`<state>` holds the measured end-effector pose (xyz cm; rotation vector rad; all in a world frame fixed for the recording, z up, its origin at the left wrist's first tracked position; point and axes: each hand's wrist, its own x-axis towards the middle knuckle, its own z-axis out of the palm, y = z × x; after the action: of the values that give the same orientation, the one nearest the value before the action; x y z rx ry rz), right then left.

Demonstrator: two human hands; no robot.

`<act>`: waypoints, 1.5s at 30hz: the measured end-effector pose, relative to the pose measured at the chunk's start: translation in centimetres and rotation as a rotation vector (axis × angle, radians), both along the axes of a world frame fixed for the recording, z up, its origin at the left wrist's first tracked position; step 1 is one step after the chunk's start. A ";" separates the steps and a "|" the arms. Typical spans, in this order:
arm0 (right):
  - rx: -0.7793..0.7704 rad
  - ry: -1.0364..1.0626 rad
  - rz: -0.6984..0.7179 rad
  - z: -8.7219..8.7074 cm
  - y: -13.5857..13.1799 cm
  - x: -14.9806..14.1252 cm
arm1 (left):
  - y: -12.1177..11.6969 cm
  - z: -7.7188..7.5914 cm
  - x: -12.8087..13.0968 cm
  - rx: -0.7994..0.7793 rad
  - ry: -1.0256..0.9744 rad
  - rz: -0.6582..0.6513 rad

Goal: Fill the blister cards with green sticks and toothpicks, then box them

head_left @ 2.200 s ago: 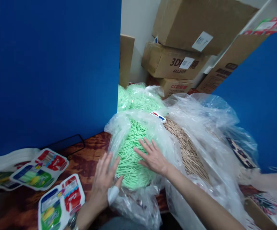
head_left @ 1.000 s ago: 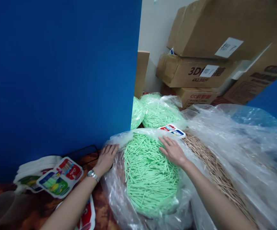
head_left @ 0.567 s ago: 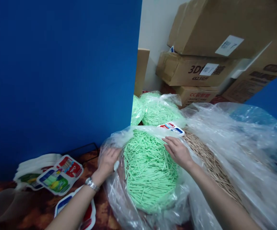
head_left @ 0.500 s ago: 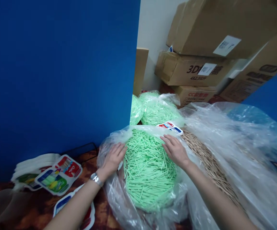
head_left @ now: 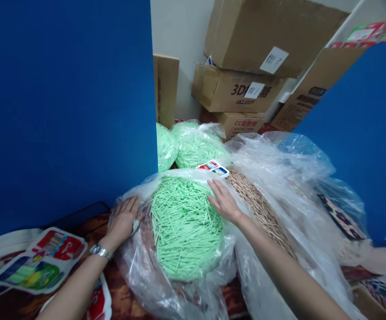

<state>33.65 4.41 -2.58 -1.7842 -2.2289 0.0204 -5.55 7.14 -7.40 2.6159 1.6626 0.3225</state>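
A clear plastic bag (head_left: pixel 166 295) lies open, full of thin light-green sticks (head_left: pixel 189 226). At the bag's left rim, my left hand (head_left: pixel 124 220) rests on the plastic with its fingers stretched out. A small white bit shows beside its thumb, too unclear to name. My right hand (head_left: pixel 224 202) is spread at the opposite rim, its fingertips over the edge of the green sticks. Brown sticks (head_left: pixel 259 206) lie in another plastic bag (head_left: pixel 286 195) to the right, partly beneath my right forearm. Just beyond my right fingertips is a printed label card (head_left: pixel 218 169).
Printed tray-shaped cards (head_left: pixel 42 260) lie at the lower left beside a blue panel (head_left: pixel 66 111). Two more bags of green sticks (head_left: pixel 198 144) sit behind. Cardboard boxes (head_left: pixel 236 89) are stacked at the back. Multicoloured sticks (head_left: pixel 384 295) lie at the lower right, blurred.
The view has swung to the right, so everything sits further left. My left hand has moved outward from the green sticks onto the bag's side. My right hand stays at the right rim.
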 end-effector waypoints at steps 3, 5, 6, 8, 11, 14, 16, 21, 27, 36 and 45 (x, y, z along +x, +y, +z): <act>0.037 -0.008 0.242 2.2 -4.8 -1.6 | -4.8 2.4 2.4 0.025 -0.216 -0.142; -0.079 -0.085 0.436 2.5 -8.3 -2.7 | -8.9 3.8 4.0 -0.091 -0.308 -0.419; -0.133 -0.145 0.500 2.3 -9.8 -3.1 | -10.8 4.3 4.7 -0.173 -0.303 -0.562; -0.215 -0.246 0.569 1.2 -12.4 -3.5 | -13.6 4.9 5.5 -0.336 -0.226 -0.645; -0.290 -0.309 0.589 -0.7 -14.4 -3.3 | -15.5 4.8 5.3 -0.448 -0.137 -0.612; -0.363 -0.297 0.585 -1.2 -14.9 -2.9 | -15.6 4.5 4.3 -0.485 -0.106 -0.593; -0.409 -0.275 0.553 -0.6 -15.0 -3.0 | -15.7 4.6 4.1 -0.488 -0.113 -0.604; -0.456 -0.151 0.540 0.9 -15.7 -5.1 | -16.6 4.9 5.3 -0.490 -0.123 -0.618; -0.528 -0.144 0.544 -0.1 -16.5 -8.2 | -17.5 3.9 6.9 -0.507 -0.099 -0.620; -0.595 0.194 0.629 1.1 -14.8 -8.5 | -18.5 4.1 7.2 -0.530 -0.033 -0.649; -0.293 -0.349 0.722 -1.8 -14.2 -8.6 | -18.2 4.9 7.4 -0.448 -0.026 -0.772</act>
<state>25.03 -9.84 -4.33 -1.0476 -3.1480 0.2058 1.83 -11.10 -2.53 2.6082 0.5203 -0.0448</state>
